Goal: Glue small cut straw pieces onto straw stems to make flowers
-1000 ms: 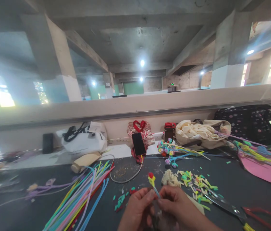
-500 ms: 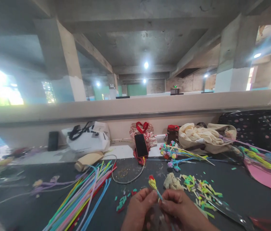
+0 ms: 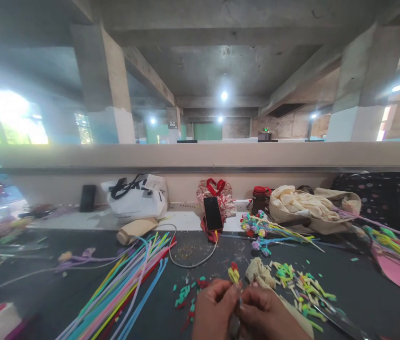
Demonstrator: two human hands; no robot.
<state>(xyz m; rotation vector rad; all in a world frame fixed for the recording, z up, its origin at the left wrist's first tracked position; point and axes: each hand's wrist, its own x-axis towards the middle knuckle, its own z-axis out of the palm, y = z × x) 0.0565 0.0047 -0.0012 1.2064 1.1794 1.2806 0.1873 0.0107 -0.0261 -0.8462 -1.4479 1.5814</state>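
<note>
Between my hands is a small pipe-cleaner flower (image 3: 233, 274), yellow with a red tip, standing nearly upright. My left hand (image 3: 214, 307) pinches it just below the yellow head. My right hand (image 3: 265, 309) is closed on its thin stem, close against the left fingers; most of the stem is hidden. Cut green and red pipe-cleaner bits (image 3: 183, 296) lie left of my hands. Right of them sit a crumpled beige cloth (image 3: 259, 273) and a scatter of yellow, green and cream bits (image 3: 302, 288). Scissors (image 3: 340, 318) rest beside that scatter.
Long coloured pipe cleaners (image 3: 125, 288) fan across the left of the black table. Finished flowers (image 3: 256, 229) lie at the back, near a phone (image 3: 213, 215) on a charging cable. A white bag (image 3: 138, 198) and a beige cloth bag (image 3: 306, 208) stand along the partition.
The view has turned slightly left, so things sit further right in the picture. The flower has become more upright, and less of its blue stem shows between my fingers.
</note>
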